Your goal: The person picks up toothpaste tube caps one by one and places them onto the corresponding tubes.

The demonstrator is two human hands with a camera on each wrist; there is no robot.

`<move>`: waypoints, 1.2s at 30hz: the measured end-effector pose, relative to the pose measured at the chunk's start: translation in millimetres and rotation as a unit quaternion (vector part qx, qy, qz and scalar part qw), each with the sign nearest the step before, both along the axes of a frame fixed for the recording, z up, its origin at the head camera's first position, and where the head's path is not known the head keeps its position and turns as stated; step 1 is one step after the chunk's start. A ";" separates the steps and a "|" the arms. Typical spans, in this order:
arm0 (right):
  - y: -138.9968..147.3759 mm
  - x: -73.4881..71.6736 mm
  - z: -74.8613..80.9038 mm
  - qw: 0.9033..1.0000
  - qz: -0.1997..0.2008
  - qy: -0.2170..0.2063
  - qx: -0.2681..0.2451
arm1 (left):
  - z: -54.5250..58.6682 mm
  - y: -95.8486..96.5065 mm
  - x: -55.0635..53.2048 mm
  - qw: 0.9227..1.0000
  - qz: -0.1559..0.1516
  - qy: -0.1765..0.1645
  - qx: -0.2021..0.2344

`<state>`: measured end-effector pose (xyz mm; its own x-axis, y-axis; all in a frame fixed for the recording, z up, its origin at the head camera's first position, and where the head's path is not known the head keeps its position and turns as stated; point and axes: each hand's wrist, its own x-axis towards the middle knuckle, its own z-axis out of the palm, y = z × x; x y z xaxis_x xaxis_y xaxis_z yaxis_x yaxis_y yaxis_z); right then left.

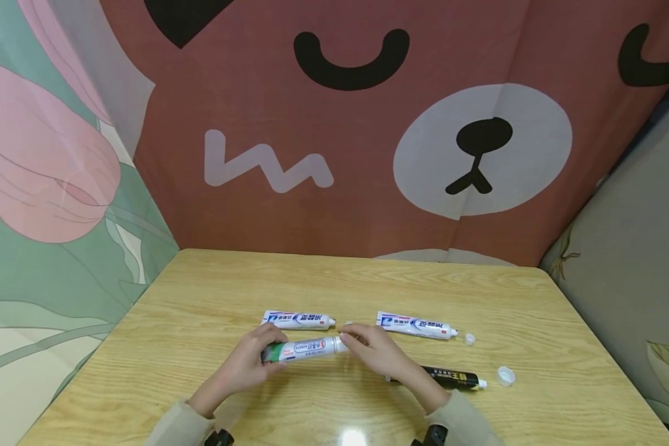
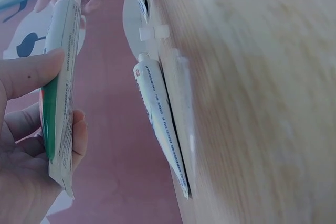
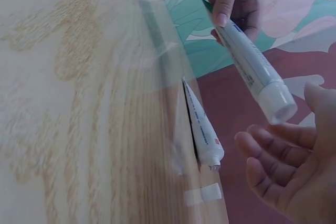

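Observation:
My left hand [image 1: 251, 359] grips a white toothpaste tube [image 1: 309, 349] by its green tail end, thumb on one side and fingers on the other. The tube is held above the table, its wide white cap [image 3: 277, 103] pointing at my right hand [image 1: 376, 350]. In the right wrist view, the right hand's loosely bent fingers [image 3: 275, 156] lie close around the cap, with a gap showing between them. Behind the held tube, a white-and-blue toothpaste tube [image 1: 298, 320] lies uncapped on the table. A small white cap [image 3: 203, 194] sits just off its nozzle.
Another white-and-blue tube [image 1: 415, 325] lies at the right with a small cap [image 1: 469, 339] beside its nozzle. A black tube [image 1: 451, 376], partly hidden by my right forearm, lies nearer, a larger white cap [image 1: 505, 376] beside it. Printed cloth hangs behind the wooden table [image 1: 228, 279].

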<state>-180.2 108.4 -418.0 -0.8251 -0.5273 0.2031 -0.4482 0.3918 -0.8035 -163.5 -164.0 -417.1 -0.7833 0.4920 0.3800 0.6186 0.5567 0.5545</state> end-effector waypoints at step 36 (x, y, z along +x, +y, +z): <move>7.5 3.1 4.7 0.999 -0.025 -0.011 -0.046 | -0.3 1.9 1.6 1.000 0.005 -0.012 0.012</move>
<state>-177.0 115.8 -413.4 -0.8546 -0.4658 0.2296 -0.4114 0.3375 -0.8467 -161.8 -162.1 -417.4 -0.7979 0.4746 0.3717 0.5985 0.5499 0.5825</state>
